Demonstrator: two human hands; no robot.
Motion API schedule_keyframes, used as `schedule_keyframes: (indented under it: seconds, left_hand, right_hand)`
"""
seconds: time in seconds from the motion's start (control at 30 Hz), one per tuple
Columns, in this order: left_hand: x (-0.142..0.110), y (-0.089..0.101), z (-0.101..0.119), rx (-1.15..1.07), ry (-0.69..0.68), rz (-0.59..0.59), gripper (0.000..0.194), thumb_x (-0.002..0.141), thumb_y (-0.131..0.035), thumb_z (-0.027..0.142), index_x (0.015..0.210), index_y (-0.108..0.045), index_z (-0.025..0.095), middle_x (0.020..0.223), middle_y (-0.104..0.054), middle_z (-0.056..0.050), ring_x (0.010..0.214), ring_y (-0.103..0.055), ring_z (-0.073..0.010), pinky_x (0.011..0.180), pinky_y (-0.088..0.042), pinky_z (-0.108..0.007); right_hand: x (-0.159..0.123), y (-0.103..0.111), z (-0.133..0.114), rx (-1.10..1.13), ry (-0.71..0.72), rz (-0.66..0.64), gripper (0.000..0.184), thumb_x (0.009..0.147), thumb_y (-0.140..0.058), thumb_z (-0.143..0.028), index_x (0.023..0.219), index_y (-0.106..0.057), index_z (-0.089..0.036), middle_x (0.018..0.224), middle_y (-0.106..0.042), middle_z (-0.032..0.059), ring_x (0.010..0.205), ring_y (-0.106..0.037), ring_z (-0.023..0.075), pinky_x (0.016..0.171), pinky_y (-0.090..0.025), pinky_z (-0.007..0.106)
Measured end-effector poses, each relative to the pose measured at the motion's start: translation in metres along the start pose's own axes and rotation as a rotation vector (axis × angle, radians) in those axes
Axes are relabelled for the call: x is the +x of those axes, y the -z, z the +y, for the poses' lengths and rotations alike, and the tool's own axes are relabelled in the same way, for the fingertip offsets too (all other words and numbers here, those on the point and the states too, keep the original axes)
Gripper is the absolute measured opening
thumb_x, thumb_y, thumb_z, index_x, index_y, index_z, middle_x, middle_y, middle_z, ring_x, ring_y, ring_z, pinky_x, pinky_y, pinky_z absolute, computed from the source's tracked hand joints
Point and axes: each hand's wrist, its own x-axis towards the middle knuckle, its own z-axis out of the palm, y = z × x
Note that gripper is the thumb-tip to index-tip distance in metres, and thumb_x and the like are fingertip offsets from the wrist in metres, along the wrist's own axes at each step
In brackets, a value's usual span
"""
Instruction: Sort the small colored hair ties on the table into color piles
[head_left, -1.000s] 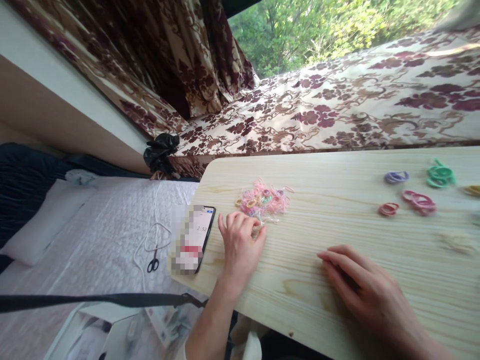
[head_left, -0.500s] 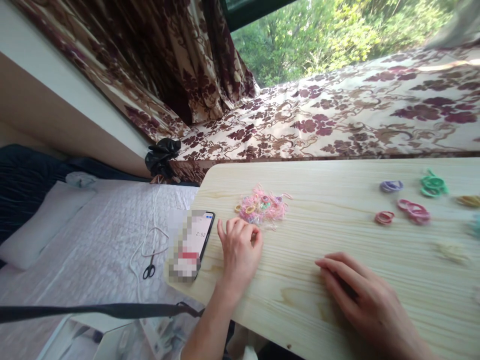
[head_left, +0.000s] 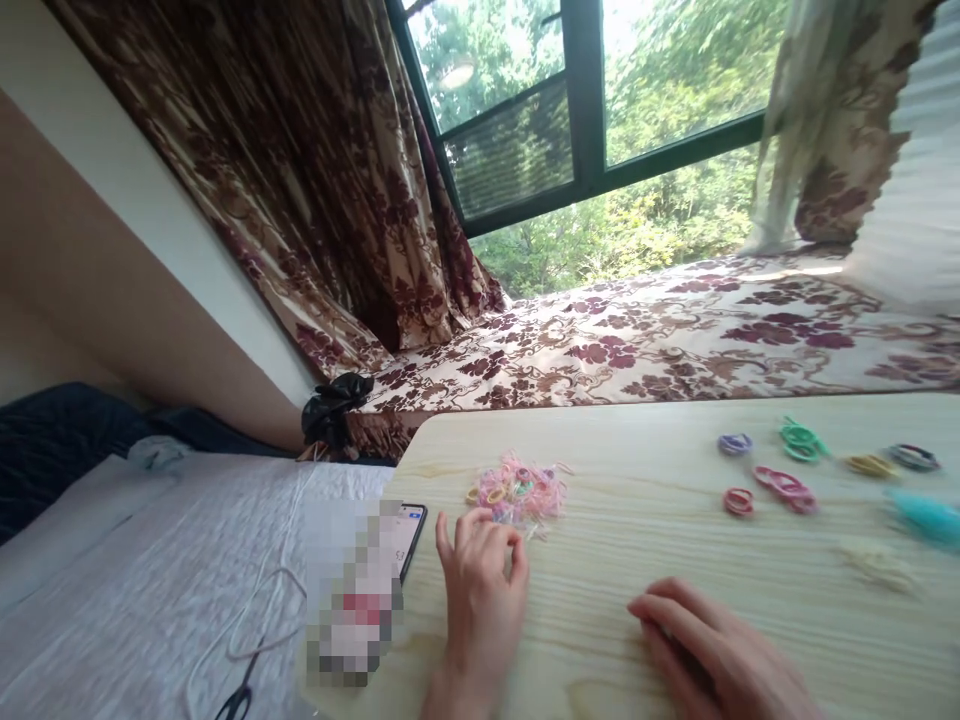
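My left hand rests on the table just in front of a tangled pile of small elastic bands, mostly pink with some yellow, purple and green. Its fingers are bent and loosely apart, their tips at the pile's near edge; nothing shows in them. Farther right, my right hand lies on the wood with fingers stretched forward and the thumb beneath, holding nothing visible. Beyond it are small colour groups of bands: purple, green, red, pink and yellow.
A dark multicoloured band bunch, a turquoise bunch and a pale bunch lie farther right on the table. A partly blurred-out phone is at its left edge. Scissors and a white cord lie on the bed.
The camera view has tilted up, so the table and hands appear lower and more window shows. Both hands keep much the same pose, and the band groups look unchanged.
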Motion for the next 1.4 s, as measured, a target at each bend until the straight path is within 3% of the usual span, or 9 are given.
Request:
schedule_keyframes:
  seconds: [0.13,0.4,0.6,0.87,1.13,1.4]
  left_hand:
    - [-0.004,-0.001,0.009,-0.030,-0.065,0.057,0.015,0.080,-0.055,0.009,0.072,-0.060,0.021,0.074,-0.067,0.001,0.096,-0.060,-0.0215,0.109,-0.022,-0.058]
    - [-0.008,-0.004,0.019,-0.064,-0.178,0.039,0.017,0.077,-0.055,0.009,0.065,-0.061,0.020,0.073,-0.064,-0.002,0.093,-0.059,-0.0201,0.108,-0.028,-0.055]
    - [-0.006,-0.008,0.017,-0.120,-0.255,0.049,0.017,0.072,-0.055,0.004,0.067,-0.062,0.019,0.075,-0.065,-0.004,0.094,-0.058,-0.0213,0.100,-0.038,-0.050]
    - [-0.002,-0.013,0.022,-0.191,-0.306,0.006,0.021,0.075,-0.055,0.006,0.076,-0.069,0.021,0.078,-0.069,-0.004,0.097,-0.057,-0.0233,0.099,-0.037,-0.052]
    - [0.005,-0.030,0.042,-0.443,-0.132,-0.010,0.018,0.075,-0.058,0.009,0.073,-0.071,0.020,0.084,-0.067,-0.005,0.094,-0.058,-0.0207,0.088,-0.047,-0.043]
    - [0.000,-0.038,0.037,-0.674,-0.059,-0.136,0.011,0.073,-0.060,0.014,0.071,-0.070,0.018,0.080,-0.065,-0.003,0.088,-0.059,-0.0175,0.088,-0.047,-0.037]
  right_hand:
    - [0.001,0.001,-0.006,-0.037,-0.015,-0.009,0.023,0.090,-0.043,-0.028,0.085,-0.065,-0.025,0.082,-0.068,0.0027,0.067,-0.065,0.0131,0.058,-0.051,0.021]
    - [0.010,0.006,-0.016,-0.061,-0.170,-0.102,0.027,0.086,-0.041,-0.027,0.084,-0.067,-0.021,0.088,-0.068,0.0043,0.070,-0.064,0.0150,0.063,-0.047,0.027]
    - [0.014,0.006,-0.014,-0.009,-0.230,-0.052,0.026,0.081,-0.044,-0.027,0.081,-0.069,-0.020,0.086,-0.068,0.0048,0.070,-0.062,0.0154,0.067,-0.045,0.029]
    - [0.017,0.004,-0.010,0.047,-0.281,-0.015,0.023,0.076,-0.048,-0.017,0.083,-0.070,-0.019,0.082,-0.069,0.0039,0.069,-0.061,0.0144,0.069,-0.046,0.027]
    - [0.020,0.002,-0.001,0.146,-0.355,0.056,0.028,0.077,-0.049,-0.017,0.097,-0.068,-0.017,0.093,-0.068,0.0063,0.067,-0.062,0.0131,0.071,-0.050,0.028]
    - [0.025,-0.002,0.008,0.146,-0.358,0.028,0.023,0.074,-0.057,-0.021,0.092,-0.070,-0.018,0.087,-0.068,0.0043,0.068,-0.061,0.0131,0.068,-0.049,0.026]
